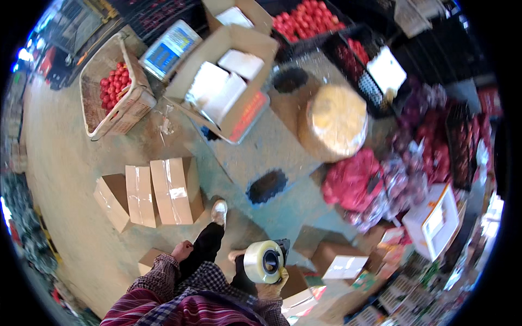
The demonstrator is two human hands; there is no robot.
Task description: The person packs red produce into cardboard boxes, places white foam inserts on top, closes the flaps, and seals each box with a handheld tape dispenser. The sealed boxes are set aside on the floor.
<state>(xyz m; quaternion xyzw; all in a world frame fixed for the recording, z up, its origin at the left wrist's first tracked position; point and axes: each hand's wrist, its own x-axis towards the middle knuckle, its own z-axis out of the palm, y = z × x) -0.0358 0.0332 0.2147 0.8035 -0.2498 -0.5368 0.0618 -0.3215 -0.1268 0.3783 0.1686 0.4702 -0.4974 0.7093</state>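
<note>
My right hand [272, 287], in a yellowish glove, holds a tape dispenser with a large roll of clear packing tape [264, 261] in front of my body. My left hand [182, 250] is bare and hangs beside my left leg with its fingers curled and nothing visible in it. Ahead of it, three taped cardboard boxes [173, 191] stand side by side on the floor. Another cardboard box [149, 261] is partly hidden behind my left sleeve. To the right of the tape roll lie more cardboard boxes [340, 261].
Ahead are a crate of red fruit [136, 98], an open carton with white packages [248, 118] and a round stool-like seat [338, 122]. Red and purple mesh bags [355, 179], a white foam box [434, 222] and black crates [363, 77] stand at right. The floor panel has dark holes [267, 186].
</note>
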